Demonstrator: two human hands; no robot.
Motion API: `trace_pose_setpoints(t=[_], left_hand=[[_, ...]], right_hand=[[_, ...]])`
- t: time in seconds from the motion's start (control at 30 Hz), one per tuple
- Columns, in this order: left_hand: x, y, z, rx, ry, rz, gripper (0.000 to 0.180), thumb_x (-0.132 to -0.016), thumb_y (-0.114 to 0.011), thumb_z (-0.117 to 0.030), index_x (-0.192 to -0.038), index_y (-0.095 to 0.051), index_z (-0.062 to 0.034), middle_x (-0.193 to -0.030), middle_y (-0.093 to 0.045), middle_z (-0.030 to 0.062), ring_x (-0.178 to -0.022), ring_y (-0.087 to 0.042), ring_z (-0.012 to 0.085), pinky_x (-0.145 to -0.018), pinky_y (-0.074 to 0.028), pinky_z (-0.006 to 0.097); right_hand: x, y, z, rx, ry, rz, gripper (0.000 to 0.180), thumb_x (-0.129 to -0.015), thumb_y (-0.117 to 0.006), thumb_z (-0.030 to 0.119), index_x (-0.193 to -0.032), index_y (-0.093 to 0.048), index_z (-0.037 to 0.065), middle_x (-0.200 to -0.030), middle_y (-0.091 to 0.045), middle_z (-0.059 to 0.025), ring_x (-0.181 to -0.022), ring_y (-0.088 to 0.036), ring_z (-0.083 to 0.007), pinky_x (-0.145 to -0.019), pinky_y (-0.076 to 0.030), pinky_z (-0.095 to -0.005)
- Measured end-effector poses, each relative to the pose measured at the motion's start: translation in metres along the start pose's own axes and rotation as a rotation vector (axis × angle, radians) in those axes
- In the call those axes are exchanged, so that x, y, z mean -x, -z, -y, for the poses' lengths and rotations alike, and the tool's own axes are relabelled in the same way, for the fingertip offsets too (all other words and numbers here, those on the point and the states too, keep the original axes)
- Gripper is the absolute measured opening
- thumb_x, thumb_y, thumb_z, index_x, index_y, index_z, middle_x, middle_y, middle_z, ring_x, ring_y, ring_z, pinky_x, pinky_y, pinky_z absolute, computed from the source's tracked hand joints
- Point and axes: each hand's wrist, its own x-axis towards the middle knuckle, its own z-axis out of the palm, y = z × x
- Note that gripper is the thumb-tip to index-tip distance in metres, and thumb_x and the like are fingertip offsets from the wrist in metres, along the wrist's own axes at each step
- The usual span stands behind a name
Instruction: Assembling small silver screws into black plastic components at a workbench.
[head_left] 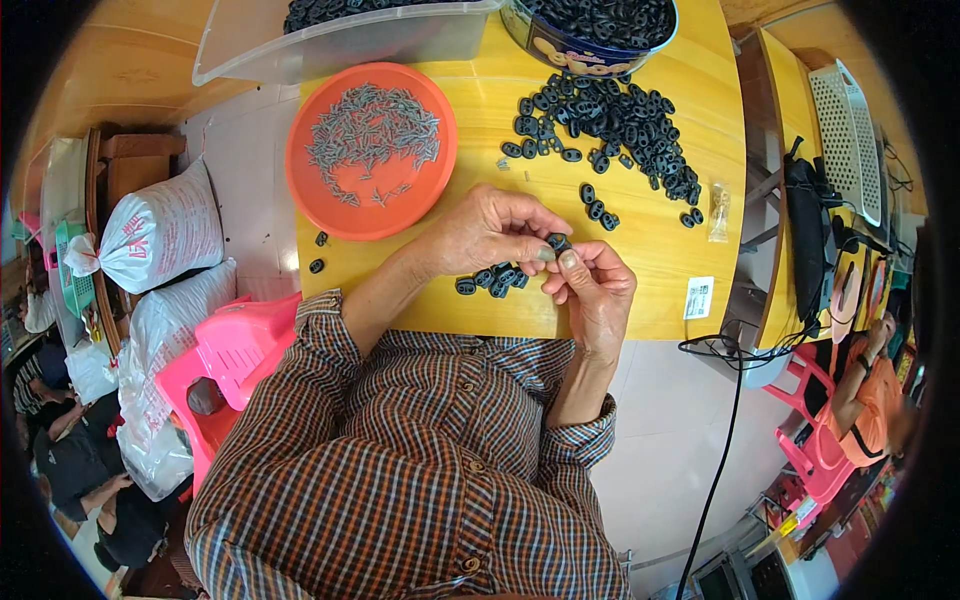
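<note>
Over the near part of the yellow table [400, 300], both hands meet at a small black two-holed cord lock [558, 241]. The thumb and fingers of my left hand [490, 228] pinch it from the left. My right hand [597, 285] closes on its right side, thumb uppermost; the fingertips partly cover it. Just below my left hand lies a small cluster of black cord locks [495, 279]. A larger heap of loose black cord locks [640, 135] spreads at the far right. To the left, an orange dish [304, 190] holds many thin grey metal pieces [370, 130], perhaps springs.
A clear plastic bin [400, 45] and a round blue tin [580, 55] of black parts stand at the back. A pink chair [235, 345] and white sacks [165, 235] are left. A black cable [728, 420] hangs right. Other people sit at both sides.
</note>
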Motion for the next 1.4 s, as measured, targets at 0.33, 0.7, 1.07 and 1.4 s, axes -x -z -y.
trace_pose_setpoints(t=[0.33,0.7,1.07,1.4], left_hand=[[-0.001,0.002,0.001,-0.044,-0.013,0.036,0.024,-0.086,-0.059,0.002,-0.11,-0.061,0.0024,-0.089,-0.067,0.0079,-0.072,-0.064,0.0098,-0.065,-0.054,0.023],[-0.003,-0.002,0.005,0.014,-0.047,-0.046,0.023,-0.085,-0.06,0.001,-0.108,-0.063,0.0027,-0.078,-0.067,0.0065,-0.063,-0.063,0.0086,-0.059,-0.052,0.021],[-0.002,-0.004,0.006,-0.01,-0.037,-0.034,0.025,-0.086,-0.061,0.001,-0.111,-0.062,0.0009,-0.083,-0.066,0.0058,-0.07,-0.063,0.0091,-0.062,-0.054,0.022],[0.001,0.0,0.0,-0.011,-0.024,0.039,0.025,-0.086,-0.061,0.001,-0.111,-0.063,0.0,-0.081,-0.065,0.0037,-0.065,-0.062,0.0074,-0.06,-0.052,0.021]], right_hand=[[0.0,0.001,0.003,-0.026,-0.04,0.01,0.008,-0.086,-0.063,0.005,-0.085,-0.061,-0.003,-0.075,-0.067,-0.0124,-0.059,-0.064,-0.0135,-0.048,-0.047,-0.0201],[-0.002,-0.004,-0.001,-0.023,-0.019,-0.025,0.01,-0.088,-0.061,0.006,-0.086,-0.061,-0.004,-0.076,-0.067,-0.0126,-0.057,-0.063,-0.0142,-0.048,-0.047,-0.0205],[0.001,0.0,0.003,-0.006,-0.035,-0.044,0.011,-0.088,-0.059,0.008,-0.085,-0.059,-0.003,-0.075,-0.066,-0.0137,-0.057,-0.062,-0.0135,-0.049,-0.046,-0.0208],[0.0,0.003,0.003,-0.005,-0.033,0.006,0.009,-0.085,-0.064,0.005,-0.085,-0.06,-0.004,-0.074,-0.067,-0.0135,-0.058,-0.064,-0.0155,-0.049,-0.049,-0.0214]])
